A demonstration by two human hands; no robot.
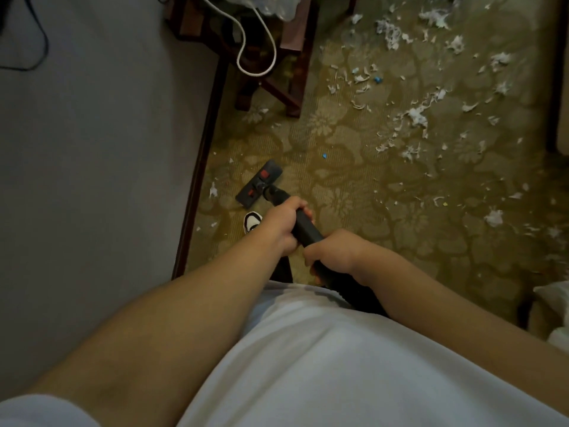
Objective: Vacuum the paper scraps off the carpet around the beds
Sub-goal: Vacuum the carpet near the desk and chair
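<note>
Now the left hand (284, 224), nearer the vacuum head (259, 184), and the right hand (334, 252) curl their fingers (304, 210) round the wand (306, 231), which points toward the bed (92, 149), while most paper scraps (417, 115) lie off to the right on the carpet (338, 167).

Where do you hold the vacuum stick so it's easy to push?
Grip the black tube from above, as the left hand and right hand do, one ahead of the other. It is long, round and slants up from the floor head.
</note>
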